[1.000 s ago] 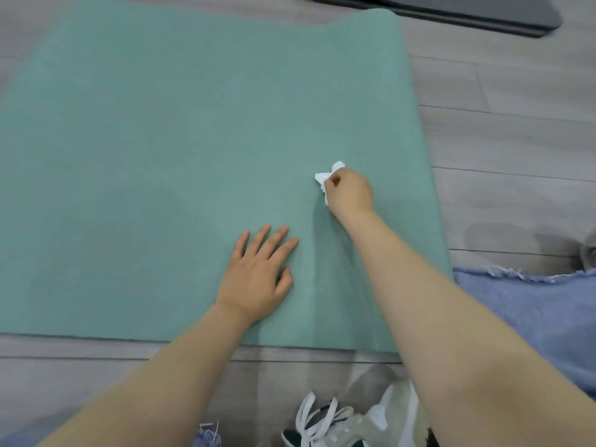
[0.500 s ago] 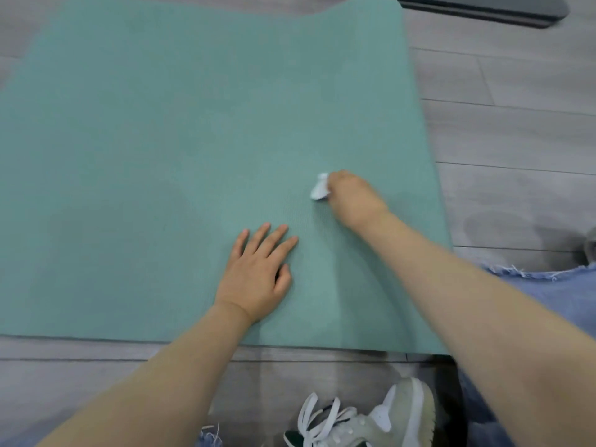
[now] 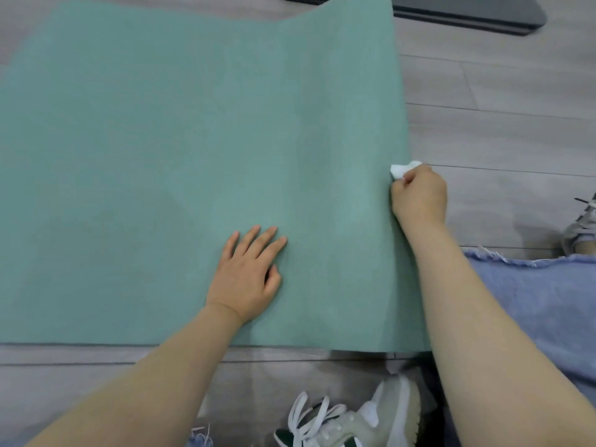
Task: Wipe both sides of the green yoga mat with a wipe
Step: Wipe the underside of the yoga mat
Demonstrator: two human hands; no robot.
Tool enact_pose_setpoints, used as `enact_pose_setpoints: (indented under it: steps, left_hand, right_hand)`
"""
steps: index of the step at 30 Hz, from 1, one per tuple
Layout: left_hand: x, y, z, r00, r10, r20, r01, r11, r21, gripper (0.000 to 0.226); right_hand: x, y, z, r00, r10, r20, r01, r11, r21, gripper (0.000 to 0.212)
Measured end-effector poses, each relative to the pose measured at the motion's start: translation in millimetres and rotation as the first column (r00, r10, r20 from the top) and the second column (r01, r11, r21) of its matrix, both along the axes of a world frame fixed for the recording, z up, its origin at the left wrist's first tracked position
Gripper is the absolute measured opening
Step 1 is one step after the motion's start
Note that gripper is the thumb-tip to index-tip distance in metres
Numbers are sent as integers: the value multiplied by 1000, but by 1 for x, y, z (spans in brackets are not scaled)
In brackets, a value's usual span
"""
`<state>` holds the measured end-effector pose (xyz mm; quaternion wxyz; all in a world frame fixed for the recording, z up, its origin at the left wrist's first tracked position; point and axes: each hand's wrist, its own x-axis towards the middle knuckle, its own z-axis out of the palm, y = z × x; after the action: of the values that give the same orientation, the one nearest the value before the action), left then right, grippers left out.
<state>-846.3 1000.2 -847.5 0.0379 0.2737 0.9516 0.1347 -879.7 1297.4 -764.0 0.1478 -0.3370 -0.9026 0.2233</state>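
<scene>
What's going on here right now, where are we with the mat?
A person is crouched on a wood floor over the green yoga mat, which lies spread out flat. The left hand rests flat on the mat with fingers spread, holding it down. The right hand pinches a small white wipe at the mat's right edge. Only the upper face shows, and the mat is not yet flipped.

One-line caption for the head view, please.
Left hand flat on green yoga mat; right hand holds wipe at its right edge.
</scene>
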Motion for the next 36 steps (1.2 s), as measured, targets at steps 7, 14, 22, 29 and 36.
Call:
enact_pose_setpoints:
  steps: [7, 14, 22, 29, 36]
  left_hand:
    - [1, 0, 2, 1000, -4, 8, 5, 1000, -20, 57]
    - [1, -1, 2, 1000, -11, 9, 11, 1000, -5, 56]
    - [0, -1, 3, 1000, -12, 2, 12, 1000, -6, 56]
    - [-1, -1, 2, 1000, -7, 2, 7, 1000, 12, 55]
    - [0, -3, 1, 1000, -11, -7, 12, 999, 32, 54]
  right_hand:
    - [-24, -107, -13, 657, 659, 367, -684, 726, -80, 29]
    - [-5, 24, -13, 850, 165, 500, -254, 960, 115, 32]
    - [-10, -128, -49, 642, 676, 362, -685, 718, -126, 38]
    - [36, 39, -8, 931, -2, 366, -71, 980, 185, 28]
    - [8, -149, -46, 684, 608, 402, -633, 769, -87, 32]
